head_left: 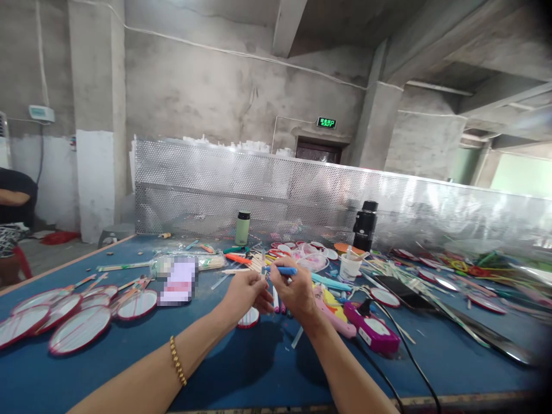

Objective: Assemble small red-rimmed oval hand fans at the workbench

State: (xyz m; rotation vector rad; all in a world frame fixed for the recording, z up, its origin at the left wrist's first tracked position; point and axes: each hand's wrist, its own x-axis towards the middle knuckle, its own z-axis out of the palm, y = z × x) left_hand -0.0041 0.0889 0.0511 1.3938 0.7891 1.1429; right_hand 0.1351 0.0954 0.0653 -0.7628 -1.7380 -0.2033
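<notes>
Both hands meet in front of the person's chest above the blue-topped work table (pixel 241 368), nearly touching. The right hand (pixel 298 292) is closed around a slim blue plastic tube (pixel 281 269). The tube's long axis runs almost level, side to side, and its free end points left toward the fingertips of the left hand (pixel 245 294). The left hand pinches a thin pale stick (pixel 263 259) that stands roughly upright, so the two long axes cross at close to a right angle. The tube's tip is just beside the stick, but whether they touch cannot be told. A small round red-rimmed disc (pixel 249 318) shows just under the left hand, and it is unclear whether it hangs from the stick or lies on the table. Since the tube's open end faces the stick, the left hand is the nearer one to that meeting point. Near the right forearm lies a magenta plastic glue gun (pixel 373 333). A row of red-rimmed oval fans (pixel 81 329) lies well apart to the left.
</notes>
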